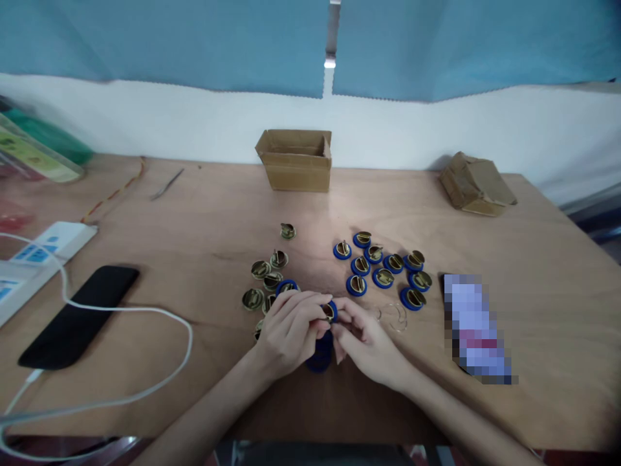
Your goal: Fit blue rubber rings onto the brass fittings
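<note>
My left hand (292, 329) and my right hand (369, 342) meet near the table's front, fingers closed round a small brass-coloured round fitting with a blue ring (330, 312). The fingers partly hide it. Below them lies a pile of blue rings (319, 360). Several bare metal fittings (261, 269) sit left of my hands, some covered by the left hand. Another blue ring (287, 285) shows just above my left knuckles. To the right, several fittings with blue rings (383, 277) form a loose group. Thin wire rings (396, 318) lie beside my right hand.
An open cardboard box (299, 175) stands at the back, and a crumpled carton (475, 186) at the back right. A black phone (80, 317) with a white cable (189, 340) and a power strip (48, 249) lie left. Another phone (475, 327) lies right; tweezers (167, 184) are farther back.
</note>
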`<state>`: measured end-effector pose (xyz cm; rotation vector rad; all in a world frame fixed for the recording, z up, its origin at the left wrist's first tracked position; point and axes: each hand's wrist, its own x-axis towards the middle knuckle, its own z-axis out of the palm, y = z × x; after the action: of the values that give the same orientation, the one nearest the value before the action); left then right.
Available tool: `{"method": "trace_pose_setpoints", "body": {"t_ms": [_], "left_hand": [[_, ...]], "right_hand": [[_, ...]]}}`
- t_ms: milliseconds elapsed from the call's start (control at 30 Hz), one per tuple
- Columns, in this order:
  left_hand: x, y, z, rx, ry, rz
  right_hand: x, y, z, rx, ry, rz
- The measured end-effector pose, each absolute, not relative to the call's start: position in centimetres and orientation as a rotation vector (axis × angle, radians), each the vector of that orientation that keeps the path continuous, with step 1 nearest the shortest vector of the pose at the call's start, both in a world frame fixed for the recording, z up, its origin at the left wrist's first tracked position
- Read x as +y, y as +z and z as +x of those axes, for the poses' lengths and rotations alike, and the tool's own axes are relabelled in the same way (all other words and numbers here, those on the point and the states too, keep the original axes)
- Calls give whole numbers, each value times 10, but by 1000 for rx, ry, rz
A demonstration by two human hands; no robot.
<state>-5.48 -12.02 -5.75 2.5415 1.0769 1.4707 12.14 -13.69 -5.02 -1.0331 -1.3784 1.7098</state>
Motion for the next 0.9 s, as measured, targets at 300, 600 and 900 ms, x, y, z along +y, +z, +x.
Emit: {"method": "trace_pose_setpoints", "body": {"t_ms": [300,600,900], "left_hand": [[-121,-60,-55,1072,1495,2495],[-123,-55,-55,1030,1555,2514],[-122,-57,-55,1009,1531,2500]], "right_hand": [[-140,-52,120,-1391,1702,-1055],[-142,-45,119,-1481,1625,-1071],[-146,-52,118,-1434,1683,-1083]]}}
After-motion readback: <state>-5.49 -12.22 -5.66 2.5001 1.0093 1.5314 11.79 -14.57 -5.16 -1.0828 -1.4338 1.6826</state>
